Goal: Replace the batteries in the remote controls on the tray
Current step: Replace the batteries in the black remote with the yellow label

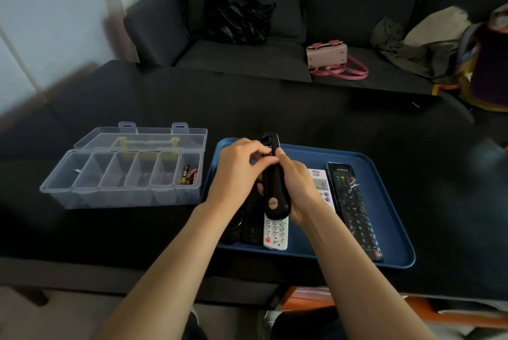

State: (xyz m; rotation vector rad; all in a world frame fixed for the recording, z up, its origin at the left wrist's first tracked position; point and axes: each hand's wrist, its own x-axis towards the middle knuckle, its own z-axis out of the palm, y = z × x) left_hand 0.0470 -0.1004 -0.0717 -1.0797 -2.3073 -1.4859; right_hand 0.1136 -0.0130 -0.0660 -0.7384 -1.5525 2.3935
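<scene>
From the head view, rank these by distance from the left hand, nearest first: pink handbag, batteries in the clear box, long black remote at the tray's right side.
Measured from the left hand:
1. Batteries, just to its left, in the clear box's end compartment.
2. Long black remote, to the right, lying on the blue tray.
3. Pink handbag, far beyond, on the sofa.

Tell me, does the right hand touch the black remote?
Touching: the head view shows the right hand gripping the black remote from its side.

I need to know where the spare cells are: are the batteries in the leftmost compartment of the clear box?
No: the batteries lie in the rightmost compartment of the clear box, nearest the blue tray.
</scene>
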